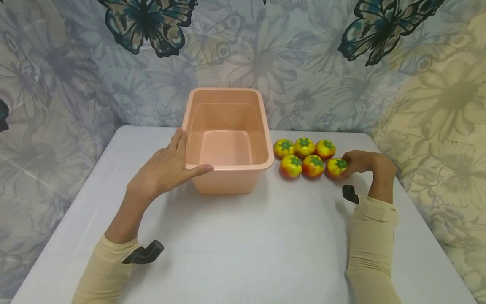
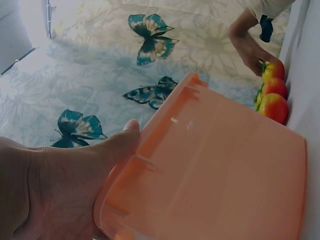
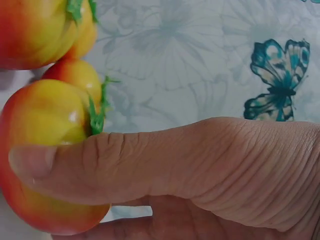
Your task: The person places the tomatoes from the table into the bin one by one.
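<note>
I see the person's L hand (image 1: pixel 161 169), fingers straight, laid along the L rim of a peach-coloured rectangular plastic tub (image 1: pixel 225 180), prob. to steady it; R hand (image 1: pixel 365 162) pinches a glossy red-yellow round fruit w/ green top (image 1: pixel 334 169), R end of the front row, to the tub's R. Five matching fruits (image 1: pixel 313 169) sit bunched alongside, presumably for easy reach. White tabletop (image 1: pixel 243 249); grey-blue floral-&-butterfly backdrop (image 1: pixel 262 67), yellower at R.

1. The person's left forearm (image 1: pixel 104 272) slanted forward and inward.
2. The left hand (image 1: pixel 161 169) was flat-fingered, its thumb (image 1: pixel 201 170) spread wide.
3. The right forearm (image 1: pixel 372 253) reached nearly straight ahead.
4. The right hand (image 1: pixel 365 162) bent inward at the wrist (image 1: pixel 382 185) (quite sharply), thumb and fingers curled in a grip.
</note>
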{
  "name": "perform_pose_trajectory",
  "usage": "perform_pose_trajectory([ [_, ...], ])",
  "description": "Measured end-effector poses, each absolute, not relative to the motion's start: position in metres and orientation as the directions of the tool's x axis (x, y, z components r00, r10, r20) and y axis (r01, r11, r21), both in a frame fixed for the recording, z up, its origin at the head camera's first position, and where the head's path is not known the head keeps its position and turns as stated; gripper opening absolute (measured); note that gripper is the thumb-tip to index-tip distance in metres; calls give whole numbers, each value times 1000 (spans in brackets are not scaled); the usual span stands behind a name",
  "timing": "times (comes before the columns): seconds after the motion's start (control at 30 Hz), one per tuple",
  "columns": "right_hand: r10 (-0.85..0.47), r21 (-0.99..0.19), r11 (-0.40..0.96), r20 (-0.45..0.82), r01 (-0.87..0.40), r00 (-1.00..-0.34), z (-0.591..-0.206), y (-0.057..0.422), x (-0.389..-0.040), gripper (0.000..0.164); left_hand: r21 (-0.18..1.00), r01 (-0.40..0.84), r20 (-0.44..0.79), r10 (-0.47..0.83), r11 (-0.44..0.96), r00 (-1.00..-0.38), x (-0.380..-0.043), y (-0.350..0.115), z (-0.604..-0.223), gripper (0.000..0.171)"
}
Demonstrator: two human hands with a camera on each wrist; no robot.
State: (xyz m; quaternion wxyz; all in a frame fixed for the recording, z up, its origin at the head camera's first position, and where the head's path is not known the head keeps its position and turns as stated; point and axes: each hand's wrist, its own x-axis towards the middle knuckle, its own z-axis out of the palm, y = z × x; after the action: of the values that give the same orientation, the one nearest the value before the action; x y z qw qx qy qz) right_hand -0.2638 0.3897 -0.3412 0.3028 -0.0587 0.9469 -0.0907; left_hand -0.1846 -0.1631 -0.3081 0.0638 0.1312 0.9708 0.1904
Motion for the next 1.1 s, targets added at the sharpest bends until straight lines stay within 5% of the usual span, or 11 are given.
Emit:
perform_pose_trajectory([
  [0.3,-153,-227,973,-548,-29,-822,-327,386,-257,81,390,221,-95,278,894,-956,-183,-165,-306,130],
  [0.87,-284,-358,912,-205,-199,-936,-304,356,-251,76,431,209,-93,274,878,-957,-187,-164,-306,132],
  [1.1,-313,-408,887,-188,-215,-931,-300,344,-253,77,373,219,-63,260,901,-963,-184,-163,-305,133],
])
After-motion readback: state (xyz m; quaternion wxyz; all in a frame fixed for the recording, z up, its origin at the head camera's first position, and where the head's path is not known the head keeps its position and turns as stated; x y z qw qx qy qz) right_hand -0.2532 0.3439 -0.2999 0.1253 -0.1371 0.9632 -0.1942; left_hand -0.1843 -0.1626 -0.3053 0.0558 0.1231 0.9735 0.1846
